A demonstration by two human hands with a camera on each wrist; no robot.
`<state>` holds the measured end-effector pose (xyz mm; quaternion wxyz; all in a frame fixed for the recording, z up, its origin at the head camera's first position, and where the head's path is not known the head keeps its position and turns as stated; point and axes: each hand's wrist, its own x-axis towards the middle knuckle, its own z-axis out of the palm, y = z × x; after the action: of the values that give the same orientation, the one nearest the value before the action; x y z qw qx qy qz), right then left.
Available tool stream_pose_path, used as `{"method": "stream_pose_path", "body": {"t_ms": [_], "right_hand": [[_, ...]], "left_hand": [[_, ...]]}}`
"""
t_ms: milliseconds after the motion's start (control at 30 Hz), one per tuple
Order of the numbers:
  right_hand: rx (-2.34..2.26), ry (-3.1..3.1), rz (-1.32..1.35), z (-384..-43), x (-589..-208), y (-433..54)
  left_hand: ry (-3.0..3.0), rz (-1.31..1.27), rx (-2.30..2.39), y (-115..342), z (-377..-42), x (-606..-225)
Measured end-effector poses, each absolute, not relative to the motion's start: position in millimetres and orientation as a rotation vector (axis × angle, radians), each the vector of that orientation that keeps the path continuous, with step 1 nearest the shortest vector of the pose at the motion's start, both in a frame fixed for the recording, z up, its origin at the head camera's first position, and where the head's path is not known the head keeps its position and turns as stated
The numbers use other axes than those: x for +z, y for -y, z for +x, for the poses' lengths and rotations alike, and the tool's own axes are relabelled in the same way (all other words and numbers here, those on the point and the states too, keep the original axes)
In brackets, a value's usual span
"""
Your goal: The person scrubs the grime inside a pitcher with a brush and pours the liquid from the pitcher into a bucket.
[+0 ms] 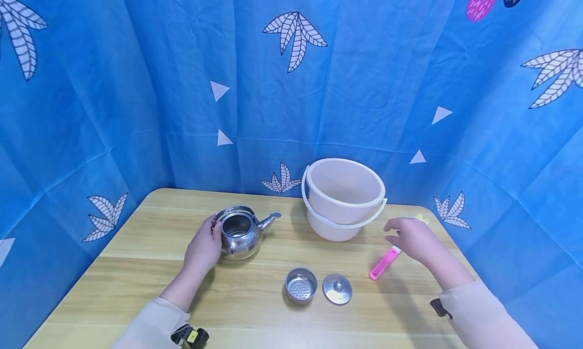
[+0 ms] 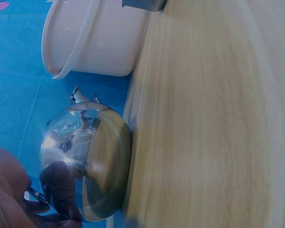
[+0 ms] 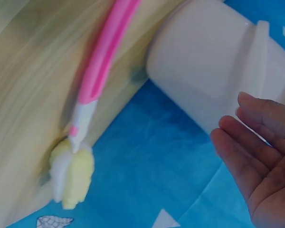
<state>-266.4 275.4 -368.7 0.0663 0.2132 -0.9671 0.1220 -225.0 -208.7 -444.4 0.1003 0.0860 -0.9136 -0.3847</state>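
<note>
A shiny steel teapot [image 1: 240, 245] stands lidless at the left of the table, its spout pointing right. My left hand [image 1: 203, 245] grips it by the handle side; in the left wrist view the fingers [image 2: 57, 221] curl beside its round body. My right hand [image 1: 412, 237] hovers over a sponge brush with a pink handle [image 1: 384, 264], holding nothing, its fingers loosely bent. The right wrist view shows the brush's yellow and white sponge head [image 3: 72, 173] apart from the hand. A perforated steel strainer cup [image 1: 301, 284] and a round lid with a knob [image 1: 337, 289] lie near the middle.
A white bucket [image 1: 339, 217] with its handle hanging down in front stands at the back of the wooden table [image 1: 246, 308]. Behind it hangs a blue curtain [image 1: 278, 106] with leaf prints, close to the table's back edge and sides.
</note>
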Motion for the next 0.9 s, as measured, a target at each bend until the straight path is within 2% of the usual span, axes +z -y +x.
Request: {"method": "stream_pose_path", "body": {"t_ms": [900], "right_hand": [[0.667,2.784,0.835,-248.6,-351.2,-221.6]], "left_hand": [[2.698,0.267,-1.152,209.1,-224.3,-444.6]]}}
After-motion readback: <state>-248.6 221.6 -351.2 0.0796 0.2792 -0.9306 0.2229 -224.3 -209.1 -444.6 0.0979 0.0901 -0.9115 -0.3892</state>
